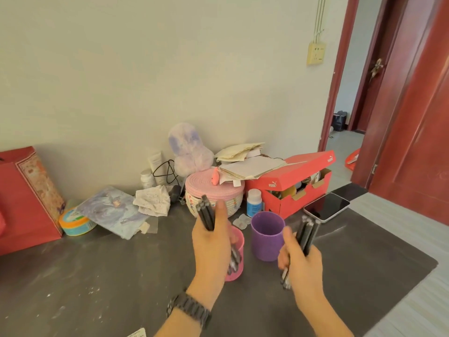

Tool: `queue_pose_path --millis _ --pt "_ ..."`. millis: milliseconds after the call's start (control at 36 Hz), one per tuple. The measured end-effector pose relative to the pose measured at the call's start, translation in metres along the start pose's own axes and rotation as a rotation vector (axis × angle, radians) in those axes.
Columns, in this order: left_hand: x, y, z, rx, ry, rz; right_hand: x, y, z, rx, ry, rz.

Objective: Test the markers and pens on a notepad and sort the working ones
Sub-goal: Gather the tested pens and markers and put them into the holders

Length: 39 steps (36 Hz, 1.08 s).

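— Where were the pens?
— In both hands. The left hand [211, 242] had its fingers curled round the left bundle of pens [206, 215], with the thumb pressed along the side. It held them upright above the pink cup [239, 242]. The right hand [303, 263] gripped the right bundle of pens [307, 235] just beside the purple cup [267, 235]. Their tips pointed up and their lower ends poked out under the fist.
— Could you count them?
— No. They were dark, blurred and overlapping. I couldn't tell pen from marker either.
— Anything in the cups?
— The left hand hid most of the pink cup, though a few loose pens [234, 260] showed in it beside the palm. The purple cup's inside was out of sight.
— And the notepad?
— Only a corner of written-on paper [136, 333] showed at the bottom edge, cut off. I couldn't say it was the notepad.
— What else?
— There was a wristwatch [189, 310] on the left wrist. A smartphone [326, 206] lay face up at the edge of the dark desk mat [97, 276], near a red Puma shoebox [291, 186] with its lid ajar. The box's contents were unclear. A pink woven basket [218, 193] stood behind the left bundle.
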<state>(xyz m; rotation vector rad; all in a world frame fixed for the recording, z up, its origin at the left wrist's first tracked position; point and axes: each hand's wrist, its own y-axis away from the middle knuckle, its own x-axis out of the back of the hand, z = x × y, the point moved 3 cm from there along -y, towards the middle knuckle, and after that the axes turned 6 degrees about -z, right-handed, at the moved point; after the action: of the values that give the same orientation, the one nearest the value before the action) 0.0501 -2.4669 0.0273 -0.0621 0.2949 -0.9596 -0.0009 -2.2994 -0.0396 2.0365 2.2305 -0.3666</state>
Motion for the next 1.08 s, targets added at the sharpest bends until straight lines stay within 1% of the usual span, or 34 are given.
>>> queue_pose_path --millis 83,139,222,278,472,611,694,778,833,889,1000,1083 --pt "-0.031 -0.03 0.003 0.098 0.1 -0.077 -0.002 -0.039 -0.025 0.035 -0.084 0.048" --pt "-0.051 -0.048 -0.002 0.148 0.152 -0.095 -0.006 -0.063 -0.035 0.036 -0.153 0.065" --pt "-0.075 -0.068 -0.017 0.215 0.212 -0.149 -0.013 -0.086 -0.039 0.011 -0.226 0.084" --pt "-0.088 -0.078 -0.027 0.23 0.215 -0.185 -0.017 -0.095 -0.035 0.006 -0.221 0.082" --pt "-0.104 -0.091 -0.05 0.207 0.049 -0.269 -0.019 -0.107 -0.014 0.02 -0.051 0.142" --pt "-0.102 -0.091 -0.066 0.185 -0.124 -0.317 -0.023 -0.112 -0.014 0.045 0.083 0.105" --pt "-0.101 -0.089 -0.073 0.211 -0.103 -0.34 -0.025 -0.113 -0.013 0.061 0.164 0.094" --pt "-0.1 -0.09 -0.076 0.315 -0.014 -0.321 -0.027 -0.113 -0.011 0.061 0.229 0.094" --pt "-0.099 -0.091 -0.076 0.346 -0.021 -0.331 -0.026 -0.114 -0.009 0.052 0.247 0.092" --pt "-0.098 -0.092 -0.073 0.354 -0.047 -0.374 -0.024 -0.115 -0.009 0.04 0.28 0.073" --pt "-0.094 -0.094 -0.059 0.337 -0.162 -0.511 -0.017 -0.111 -0.012 0.061 0.39 0.05" --pt "-0.078 -0.098 -0.044 0.311 -0.255 -0.544 -0.012 -0.104 -0.021 0.115 0.536 0.048"
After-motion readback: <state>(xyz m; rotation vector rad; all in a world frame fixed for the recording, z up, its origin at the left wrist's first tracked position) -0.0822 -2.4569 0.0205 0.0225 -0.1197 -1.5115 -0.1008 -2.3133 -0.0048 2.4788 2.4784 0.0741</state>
